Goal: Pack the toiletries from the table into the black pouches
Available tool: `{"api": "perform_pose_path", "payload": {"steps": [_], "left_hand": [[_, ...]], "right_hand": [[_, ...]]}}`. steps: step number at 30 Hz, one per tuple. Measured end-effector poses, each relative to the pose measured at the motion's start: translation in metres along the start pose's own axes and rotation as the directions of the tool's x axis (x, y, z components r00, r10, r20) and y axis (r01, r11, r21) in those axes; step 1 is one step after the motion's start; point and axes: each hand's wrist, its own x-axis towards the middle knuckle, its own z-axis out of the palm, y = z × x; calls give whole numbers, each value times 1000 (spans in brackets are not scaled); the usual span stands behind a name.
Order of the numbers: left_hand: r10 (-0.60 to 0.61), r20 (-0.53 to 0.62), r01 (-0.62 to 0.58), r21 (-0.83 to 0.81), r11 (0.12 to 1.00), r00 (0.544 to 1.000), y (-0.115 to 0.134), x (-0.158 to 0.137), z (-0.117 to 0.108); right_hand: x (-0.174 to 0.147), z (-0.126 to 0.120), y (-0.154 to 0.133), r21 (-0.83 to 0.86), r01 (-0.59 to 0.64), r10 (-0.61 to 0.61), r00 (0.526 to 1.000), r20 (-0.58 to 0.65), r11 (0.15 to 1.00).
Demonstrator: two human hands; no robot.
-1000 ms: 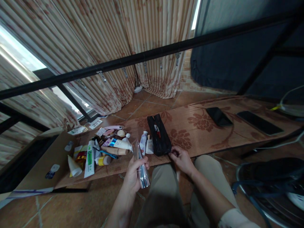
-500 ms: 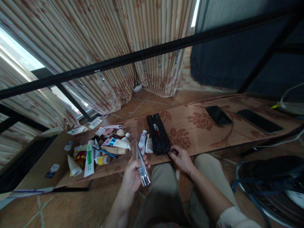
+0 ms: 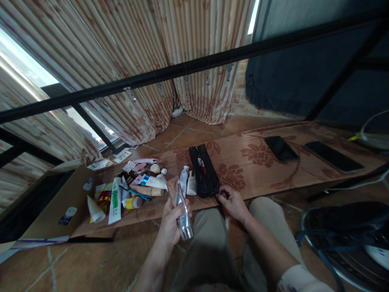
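Observation:
My left hand (image 3: 170,221) grips a shiny silver squeeze tube (image 3: 184,219), its flat end up and its cap toward me. At the near right corner of a black zippered pouch (image 3: 204,174), my right hand (image 3: 232,202) pinches the pouch's edge. The pouch lies with its top unzipped, and something red and white shows inside. Two small tubes lie against its left side: a pale lilac one (image 3: 184,178) and a beige one with a white lower part (image 3: 191,184).
Left along the cloth-covered bench (image 3: 243,178) lie several cosmetics, among them a white-green tube (image 3: 115,202) and a yellow-capped bottle (image 3: 133,202). A cardboard box (image 3: 51,207) stands at the left end. Two phones, one (image 3: 281,147) nearer the middle, lie right. A black rail (image 3: 194,69) crosses beyond.
My left hand has rolled the silver tube slightly, so its face now reflects differently. My right hand stays at the pouch's corner. The view has shifted a little.

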Motion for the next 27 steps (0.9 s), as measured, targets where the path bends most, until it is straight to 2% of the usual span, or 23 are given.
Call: {"api": "perform_pose_path", "payload": {"steps": [20, 24, 27], "left_hand": [[101, -29, -93, 214, 972, 994, -2, -2, 7], [111, -34, -100, 234, 967, 993, -3, -1, 5], [93, 4, -92, 205, 974, 996, -3, 0, 3]], "right_hand": [[-1, -1, -2, 1, 6, -6, 1000, 1, 1000], [-1, -1, -1, -8, 8, -8, 1000, 0, 1000], [-1, -1, -1, -7, 13, -13, 1000, -2, 1000]]}}
